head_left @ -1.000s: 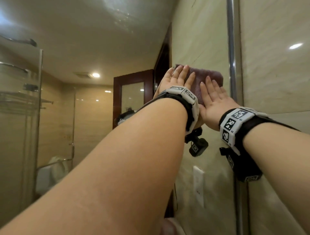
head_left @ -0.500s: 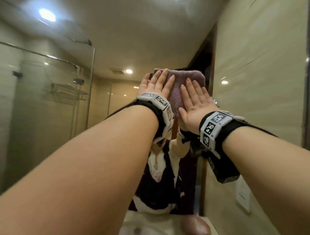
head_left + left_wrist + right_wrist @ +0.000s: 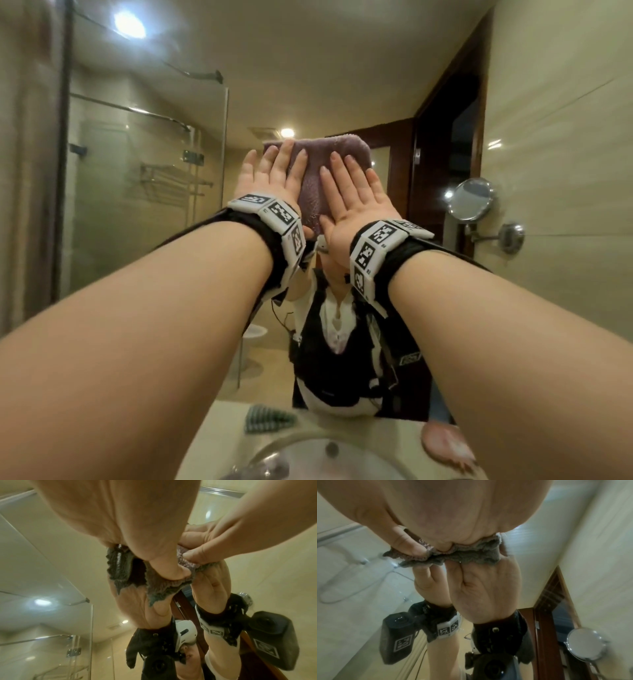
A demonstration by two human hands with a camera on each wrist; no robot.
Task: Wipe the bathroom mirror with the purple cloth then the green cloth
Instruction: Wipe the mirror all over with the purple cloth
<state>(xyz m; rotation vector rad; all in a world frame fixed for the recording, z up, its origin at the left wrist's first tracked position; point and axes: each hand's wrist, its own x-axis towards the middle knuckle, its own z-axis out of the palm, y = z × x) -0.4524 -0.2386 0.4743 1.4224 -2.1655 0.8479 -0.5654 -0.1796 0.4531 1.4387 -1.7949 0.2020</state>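
Observation:
The purple cloth (image 3: 313, 181) lies folded flat against the bathroom mirror (image 3: 147, 212), high up and near its middle. Both of my hands press it to the glass with straight fingers. My left hand (image 3: 272, 176) covers the cloth's left side and my right hand (image 3: 352, 202) covers its right side. In the left wrist view the cloth (image 3: 190, 566) bunches under both thumbs. The right wrist view shows the cloth's edge (image 3: 489, 543) under my palm, doubled by its reflection. The green cloth (image 3: 267, 418) lies folded on the counter below, left of the sink.
A round basin (image 3: 308, 455) sits in the counter under my arms, with a pink object (image 3: 445, 445) at its right. A round swivel mirror (image 3: 471, 198) sticks out from the right wall. The big mirror reflects a glass shower screen and a dark wooden door.
Both hands have slid the purple cloth leftwards across the glass, from beside the mirror's right edge to its middle. The hands stay flat on the cloth.

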